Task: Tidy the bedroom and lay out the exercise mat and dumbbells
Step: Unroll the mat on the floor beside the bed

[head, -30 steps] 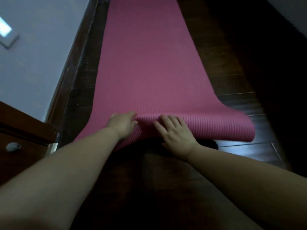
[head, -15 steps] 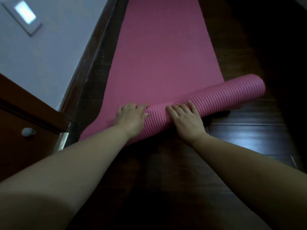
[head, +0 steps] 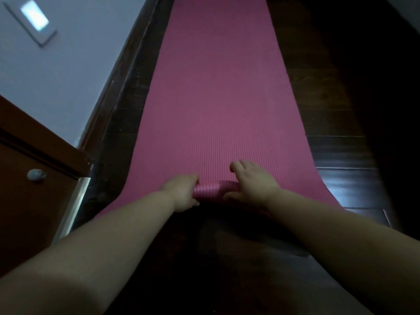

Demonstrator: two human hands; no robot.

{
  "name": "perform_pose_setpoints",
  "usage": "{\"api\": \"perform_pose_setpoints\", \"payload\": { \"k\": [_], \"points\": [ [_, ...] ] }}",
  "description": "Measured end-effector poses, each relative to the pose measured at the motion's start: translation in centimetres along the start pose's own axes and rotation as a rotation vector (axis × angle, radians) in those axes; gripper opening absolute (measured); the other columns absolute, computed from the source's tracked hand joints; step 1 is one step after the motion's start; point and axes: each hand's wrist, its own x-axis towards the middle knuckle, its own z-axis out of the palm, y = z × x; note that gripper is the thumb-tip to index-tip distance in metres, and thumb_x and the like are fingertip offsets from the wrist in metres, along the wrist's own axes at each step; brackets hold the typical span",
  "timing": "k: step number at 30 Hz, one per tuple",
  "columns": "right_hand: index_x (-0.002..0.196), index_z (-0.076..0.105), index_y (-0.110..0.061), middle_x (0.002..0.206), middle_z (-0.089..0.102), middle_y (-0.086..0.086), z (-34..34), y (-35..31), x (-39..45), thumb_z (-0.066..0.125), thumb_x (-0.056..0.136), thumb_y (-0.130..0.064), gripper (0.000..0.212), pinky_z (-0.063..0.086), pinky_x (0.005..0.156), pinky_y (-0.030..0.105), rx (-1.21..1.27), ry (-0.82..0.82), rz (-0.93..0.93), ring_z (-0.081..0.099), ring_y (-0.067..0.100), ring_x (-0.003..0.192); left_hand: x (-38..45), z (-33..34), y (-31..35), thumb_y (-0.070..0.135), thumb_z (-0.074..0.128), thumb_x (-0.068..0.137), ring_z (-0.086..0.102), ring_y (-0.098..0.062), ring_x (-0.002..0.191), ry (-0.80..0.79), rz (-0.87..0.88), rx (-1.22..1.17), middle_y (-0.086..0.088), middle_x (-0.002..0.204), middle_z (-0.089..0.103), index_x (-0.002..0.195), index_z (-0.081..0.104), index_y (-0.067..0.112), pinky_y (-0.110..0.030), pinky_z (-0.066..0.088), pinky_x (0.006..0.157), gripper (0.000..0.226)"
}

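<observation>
A pink ribbed exercise mat (head: 218, 105) lies unrolled along the dark wooden floor, stretching away from me. Its near end is curled into a small roll (head: 216, 189). My left hand (head: 181, 193) grips the left part of that curl with its fingers wrapped round it. My right hand (head: 252, 181) holds the right part, fingers over the top and thumb at the near side. The mat's near edge is partly hidden behind my forearms. No dumbbells are in view.
A pale wall with a white switch plate (head: 34, 21) and a dark baseboard (head: 127, 92) run along the mat's left side. A brown wooden cabinet with a round knob (head: 36, 175) stands at the near left. Dark floorboards (head: 341, 183) lie to the right.
The thick slanted roll at the mat's near end has shrunk to a small curl. My hands went from resting on top of the roll to gripping the curled end.
</observation>
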Motion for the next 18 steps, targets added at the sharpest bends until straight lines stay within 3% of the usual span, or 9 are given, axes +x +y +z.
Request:
{"api": "perform_pose_setpoints", "payload": {
  "k": [2,4,6,8,10,12,15,17,18],
  "points": [
    [0.118,0.047,-0.014,0.117,0.049,0.009,0.2,-1.2,-0.5,0.061,0.083,-0.042,0.047,0.038,0.088,0.039,-0.132,0.198,-0.135,0.047,0.030,0.109,0.2,-0.8,-0.8,0.035,0.073,0.078,0.055,-0.029,0.109,-0.030,-0.026,-0.050,-0.011,0.121,0.058,0.124,0.046,0.013,-0.030,0.043,0.085,0.058],
    [0.119,0.050,-0.012,0.118,0.052,0.010,0.7,-2.4,-0.9,0.051,0.090,-0.035,0.037,0.036,0.086,0.039,-0.189,0.266,-0.212,0.047,0.031,0.108,0.4,-1.4,-1.3,0.036,0.073,0.079,0.054,-0.030,0.110,-0.043,-0.043,-0.094,-0.013,0.122,0.056,0.125,0.045,0.010,-0.030,0.042,0.085,0.059],
    [0.134,0.042,-0.010,0.131,0.049,0.011,1.6,-2.9,-1.3,0.047,0.092,-0.041,0.052,0.035,0.094,0.040,-0.198,0.208,-0.190,0.045,0.031,0.116,0.6,-1.7,-1.5,0.035,0.071,0.081,0.053,-0.030,0.112,-0.070,-0.066,-0.136,-0.016,0.124,0.054,0.127,0.043,0.007,-0.028,0.040,0.086,0.061],
    [0.148,0.016,-0.008,0.149,0.030,0.016,2.5,-2.8,-2.1,0.050,0.090,-0.045,0.077,0.026,0.109,0.044,-0.250,0.084,-0.114,0.035,0.033,0.131,0.7,-1.7,-1.3,0.034,0.070,0.082,0.052,-0.030,0.112,-0.108,-0.079,-0.168,-0.017,0.125,0.053,0.128,0.041,0.006,-0.026,0.038,0.083,0.061],
    [0.150,-0.003,-0.011,0.155,0.012,0.018,3.3,-2.6,-3.1,0.044,0.094,-0.033,0.077,0.018,0.112,0.050,-0.325,0.029,-0.035,0.026,0.035,0.136,0.4,-1.9,-0.8,0.034,0.069,0.083,0.052,-0.030,0.112,-0.147,-0.080,-0.191,-0.017,0.125,0.053,0.129,0.041,0.007,-0.024,0.036,0.081,0.060],
    [0.151,0.001,-0.020,0.149,0.021,0.021,3.4,-2.3,-3.7,0.038,0.094,-0.022,0.067,0.028,0.106,0.050,-0.254,0.045,0.052,0.036,0.038,0.127,-0.3,-1.9,-0.3,0.035,0.068,0.084,0.052,-0.029,0.110,-0.150,-0.065,-0.217,-0.016,0.124,0.054,0.129,0.040,0.008,-0.025,0.037,0.083,0.059],
    [0.149,0.012,-0.027,0.126,0.040,0.017,2.5,-2.3,-3.8,0.040,0.093,-0.015,0.064,0.044,0.086,0.043,-0.032,0.003,0.105,0.051,0.038,0.108,-2.6,-0.7,-0.2,0.041,0.065,0.084,0.052,-0.030,0.114,0.058,0.001,-0.118,-0.011,0.126,0.054,0.135,0.034,0.015,-0.034,0.036,0.099,0.065],
    [0.150,0.012,-0.024,0.126,0.046,0.017,2.1,-2.1,-3.5,0.044,0.090,-0.013,0.069,0.045,0.086,0.042,0.070,-0.091,0.133,0.055,0.038,0.109,-4.5,1.0,-0.2,0.047,0.061,0.084,0.044,-0.031,0.121,0.293,0.067,0.070,-0.010,0.131,0.046,0.139,0.031,0.016,-0.040,0.024,0.109,0.070],
    [0.149,0.012,-0.020,0.125,0.051,0.018,2.0,-1.8,-3.5,0.048,0.088,-0.011,0.072,0.045,0.086,0.041,0.114,-0.138,0.157,0.057,0.038,0.108,-5.2,1.9,0.0,0.051,0.057,0.085,0.038,-0.031,0.125,0.335,0.106,0.168,-0.012,0.136,0.039,0.141,0.028,0.015,-0.041,0.017,0.111,0.072]
  ]
}}
